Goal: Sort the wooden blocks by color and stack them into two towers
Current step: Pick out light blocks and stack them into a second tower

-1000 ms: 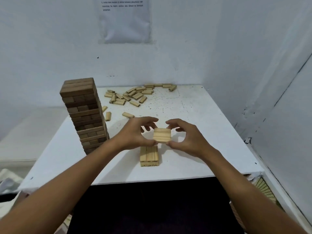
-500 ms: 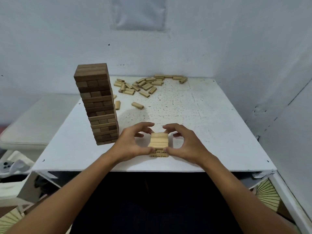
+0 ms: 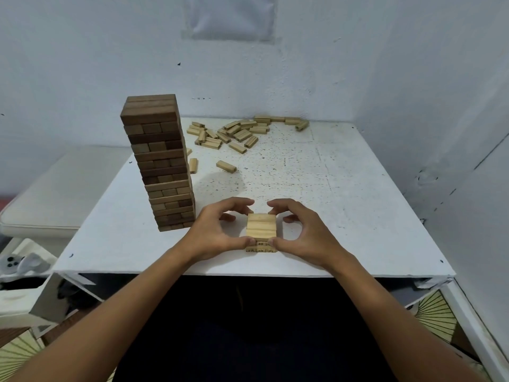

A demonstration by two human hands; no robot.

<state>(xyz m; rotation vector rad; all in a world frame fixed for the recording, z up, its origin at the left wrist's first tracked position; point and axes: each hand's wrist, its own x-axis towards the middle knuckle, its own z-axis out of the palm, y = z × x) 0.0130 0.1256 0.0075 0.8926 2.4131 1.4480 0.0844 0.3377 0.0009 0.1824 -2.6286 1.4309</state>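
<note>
- Head view: short stack of pale blocks (image 3: 261, 230) stands near the front edge of the white table (image 3: 344, 194), between the two hands. Top layer shows three blocks side by side, long sides running left to right; lower layer shows block ends with dark printed marks, too small to read.
- Left hand (image 3: 217, 232) grips the stack from the left: thumb tip pressed at the front lower corner, fingers curled over toward the far side. Fingers bent, not straight.
- Right hand (image 3: 303, 235) mirrors it on the right: thumb tip at the front lower corner, fingers arched over the back. Both thumbs touch the stack just above its bottom layer.
- Fingertips of the two hands sit near each other above the far edge of the stack, apart, not touching.
- Tall tower of dark brown blocks (image 3: 159, 164) stands to the left of the hands, layers alternating in direction, leaning slightly.
- Loose pale blocks (image 3: 234, 133) lie scattered at the far side of the table, near the wall; two more lie apart, closer to the dark tower.
- Table surface speckled with dark flecks. Pale wall (image 3: 82, 64) behind, with a sheet (image 3: 230, 17) fixed high on it.
</note>
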